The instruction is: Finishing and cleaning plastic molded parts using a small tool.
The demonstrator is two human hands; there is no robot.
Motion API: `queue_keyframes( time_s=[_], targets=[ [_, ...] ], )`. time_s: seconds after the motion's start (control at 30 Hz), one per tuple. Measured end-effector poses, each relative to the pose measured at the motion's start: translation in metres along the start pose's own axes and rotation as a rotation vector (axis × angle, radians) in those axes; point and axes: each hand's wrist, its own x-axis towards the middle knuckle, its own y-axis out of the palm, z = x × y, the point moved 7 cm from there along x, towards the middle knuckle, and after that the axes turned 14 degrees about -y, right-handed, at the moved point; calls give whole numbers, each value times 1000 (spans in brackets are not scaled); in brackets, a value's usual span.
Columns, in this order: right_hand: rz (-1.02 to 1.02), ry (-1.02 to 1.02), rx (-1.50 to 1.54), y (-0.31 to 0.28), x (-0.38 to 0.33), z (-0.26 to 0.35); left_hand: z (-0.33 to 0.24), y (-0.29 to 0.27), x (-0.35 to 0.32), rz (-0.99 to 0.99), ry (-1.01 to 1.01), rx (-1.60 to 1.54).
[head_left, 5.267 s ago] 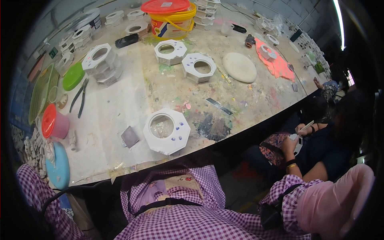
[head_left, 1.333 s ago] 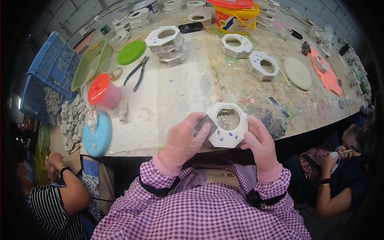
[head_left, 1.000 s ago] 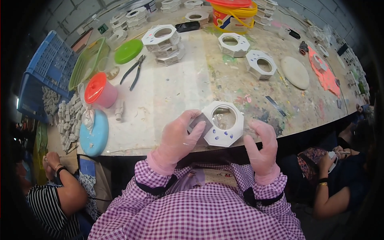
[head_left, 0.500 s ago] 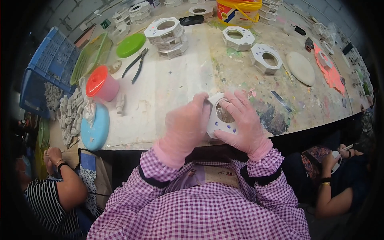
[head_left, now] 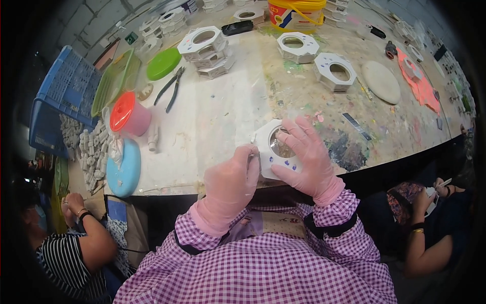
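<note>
A white octagonal frame (head_left: 264, 144) with a round hole and small purple-blue marks sits at the table's near edge. Over its right side lies my right hand (head_left: 308, 164) in a pink glove, thumb on the front rim and fingers across the hole, gripping it. My left hand (head_left: 229, 175), gloved likewise, is closed in a pinch beside the frame's left wall. Whatever its fingertips may hold is hidden. Beyond, similar frames stand on the table: a stack (head_left: 215, 53) left of centre, one frame (head_left: 298, 55) farther back and another frame (head_left: 324, 78) to the right.
At left are pliers (head_left: 172, 91), a pink lidded tub (head_left: 137, 117), a blue oval pad (head_left: 123, 175), heaped grey parts (head_left: 93, 154) and a blue crate (head_left: 61, 106). A yellow bucket (head_left: 291, 15) stands at the back; a flat strip (head_left: 356, 126) lies right. Co-workers sit on both sides.
My left hand has moved down and slightly left, off the frame's upper left edge to beside its left wall. My right hand keeps its grip. The view has shifted slightly.
</note>
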Motion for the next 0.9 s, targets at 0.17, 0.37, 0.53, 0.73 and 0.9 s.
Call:
queue_keyframes(
  time_s=[0.17, 0.37, 0.53, 0.73, 0.9],
  targets=[
    [20, 9, 12, 1, 0, 0, -15, -2, 13, -138, 118, 17],
    [-28, 3, 30, -2, 1, -1, -18, -6, -4, -39, 101, -5],
    [-30, 3, 55, 0, 0, -2, -28, 6, 2, -153, 190, 35],
    [-52, 7, 47, -3, -1, -2, -14, 5, -1, -111, 121, 0],
    [-40, 16, 54, -2, -2, -2, -15, 3, 4, -191, 155, -6]
  ],
)
